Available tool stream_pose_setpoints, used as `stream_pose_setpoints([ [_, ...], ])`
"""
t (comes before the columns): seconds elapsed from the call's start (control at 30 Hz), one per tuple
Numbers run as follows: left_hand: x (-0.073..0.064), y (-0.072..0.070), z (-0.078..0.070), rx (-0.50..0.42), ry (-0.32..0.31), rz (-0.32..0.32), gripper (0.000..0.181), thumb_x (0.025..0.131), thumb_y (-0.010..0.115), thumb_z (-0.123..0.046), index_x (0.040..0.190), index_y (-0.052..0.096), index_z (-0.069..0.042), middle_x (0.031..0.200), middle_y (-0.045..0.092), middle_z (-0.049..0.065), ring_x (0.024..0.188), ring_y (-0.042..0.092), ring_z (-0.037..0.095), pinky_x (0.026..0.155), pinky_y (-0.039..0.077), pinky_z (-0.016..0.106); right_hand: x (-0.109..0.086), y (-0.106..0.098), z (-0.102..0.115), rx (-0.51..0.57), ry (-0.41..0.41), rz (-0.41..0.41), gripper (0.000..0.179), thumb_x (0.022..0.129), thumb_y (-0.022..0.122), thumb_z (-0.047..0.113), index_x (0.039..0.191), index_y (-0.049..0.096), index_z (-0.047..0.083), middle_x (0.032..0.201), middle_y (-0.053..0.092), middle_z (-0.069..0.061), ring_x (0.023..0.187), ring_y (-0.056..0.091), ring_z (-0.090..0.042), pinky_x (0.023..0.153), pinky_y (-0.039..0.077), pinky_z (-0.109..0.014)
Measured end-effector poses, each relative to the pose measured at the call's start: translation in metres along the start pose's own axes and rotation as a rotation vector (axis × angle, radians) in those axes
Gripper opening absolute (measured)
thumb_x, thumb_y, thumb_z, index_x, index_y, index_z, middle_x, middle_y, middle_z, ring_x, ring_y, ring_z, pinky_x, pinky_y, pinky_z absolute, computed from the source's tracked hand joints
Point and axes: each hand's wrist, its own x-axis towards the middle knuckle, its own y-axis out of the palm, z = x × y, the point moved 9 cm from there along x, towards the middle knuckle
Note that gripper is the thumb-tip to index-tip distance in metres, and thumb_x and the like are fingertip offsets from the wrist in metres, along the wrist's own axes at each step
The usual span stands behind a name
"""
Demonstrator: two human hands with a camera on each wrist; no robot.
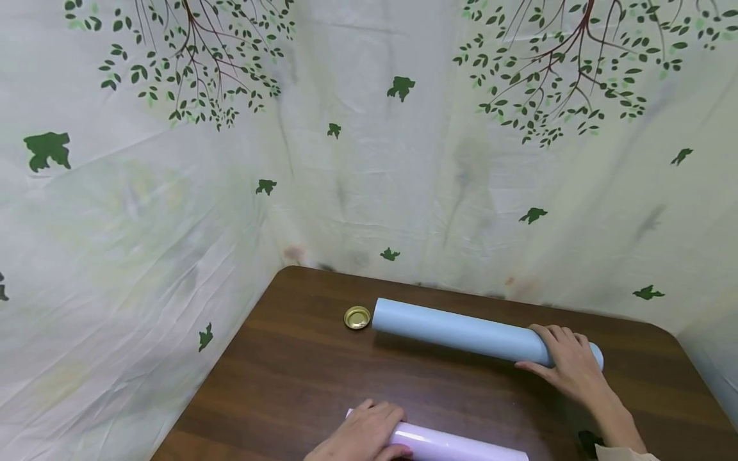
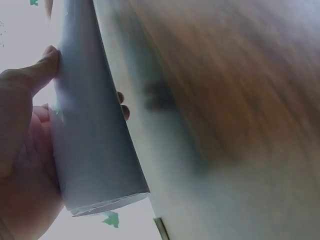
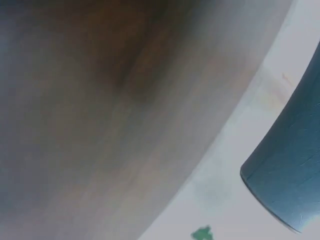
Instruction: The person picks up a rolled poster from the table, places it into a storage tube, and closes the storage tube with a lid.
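Note:
Near the back of the table lies a long light blue roll, slanting down to the right in the head view. My right hand grips it close to its right end, thumb on the near side. One end of the blue roll shows in the right wrist view, where the hand is out of frame. At the near edge my left hand grips a pale lilac roll near its left end. In the left wrist view the thumb and fingers wrap round this roll, with fingertips showing past its far side.
A small round gold dish sits just left of the blue roll's left end. The brown wooden table has rounded back corners. White cloth printed with leaves and branches hangs behind it and on the left.

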Motion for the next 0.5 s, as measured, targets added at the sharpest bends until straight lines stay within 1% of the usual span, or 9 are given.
stream_pose_setpoints([
  [0.07, -0.001, -0.002, 0.005, -0.007, -0.035, -0.003, 0.034, 0.101, 0.060, -0.053, 0.107, 0.061, -0.020, 0.095, 0.065, -0.012, 0.090, 0.060, 0.001, 0.083, 0.045, 0.020, -0.008, -0.011, -0.002, 0.004, 0.003, -0.052, 0.082, 0.068, 0.090, 0.056, 0.129, 0.062, 0.009, 0.114, 0.068, -0.016, 0.105, 0.061, -0.038, 0.086, 0.043, -0.061],
  [0.17, -0.003, -0.008, 0.012, -0.004, -0.072, -0.040, 0.033, 0.102, 0.059, -0.053, 0.107, 0.061, -0.021, 0.094, 0.063, -0.012, 0.086, 0.056, 0.002, 0.080, 0.044, 0.019, -0.017, -0.027, -0.007, 0.007, 0.007, -0.109, 0.082, 0.064, 0.092, 0.052, 0.128, 0.062, 0.011, 0.112, 0.068, -0.015, 0.103, 0.061, -0.036, 0.084, 0.042, -0.059],
  [0.27, -0.006, -0.017, 0.018, 0.040, -0.072, -0.130, 0.032, 0.100, 0.062, -0.051, 0.105, 0.061, -0.019, 0.091, 0.061, -0.012, 0.083, 0.055, 0.004, 0.075, 0.043, 0.020, -0.025, -0.042, -0.014, 0.005, 0.009, -0.148, 0.083, 0.060, 0.094, 0.049, 0.127, 0.063, 0.011, 0.110, 0.067, -0.014, 0.101, 0.060, -0.035, 0.082, 0.042, -0.059],
  [0.33, -0.008, -0.023, 0.024, 0.060, -0.071, -0.182, 0.032, 0.098, 0.066, -0.049, 0.105, 0.062, -0.018, 0.092, 0.062, -0.012, 0.083, 0.056, 0.004, 0.075, 0.043, 0.021, -0.029, -0.050, -0.019, 0.004, 0.017, -0.165, 0.084, 0.058, 0.095, 0.047, 0.127, 0.062, 0.011, 0.109, 0.067, -0.014, 0.100, 0.059, -0.035, 0.082, 0.041, -0.060],
  [0.4, -0.010, -0.029, 0.032, 0.061, -0.081, -0.220, 0.032, 0.095, 0.070, -0.047, 0.105, 0.063, -0.017, 0.093, 0.063, -0.011, 0.085, 0.057, 0.005, 0.075, 0.044, 0.022, -0.034, -0.057, -0.023, 0.003, 0.023, -0.180, 0.085, 0.056, 0.096, 0.045, 0.127, 0.063, 0.011, 0.109, 0.067, -0.014, 0.100, 0.059, -0.035, 0.082, 0.041, -0.061],
  [0.5, -0.012, -0.035, 0.054, 0.027, -0.140, -0.233, 0.032, 0.093, 0.074, -0.043, 0.106, 0.063, -0.017, 0.095, 0.065, -0.011, 0.086, 0.059, 0.005, 0.075, 0.046, 0.024, -0.040, -0.064, -0.028, 0.000, 0.033, -0.192, 0.086, 0.054, 0.096, 0.043, 0.127, 0.063, 0.012, 0.109, 0.067, -0.014, 0.100, 0.059, -0.035, 0.082, 0.041, -0.061],
])
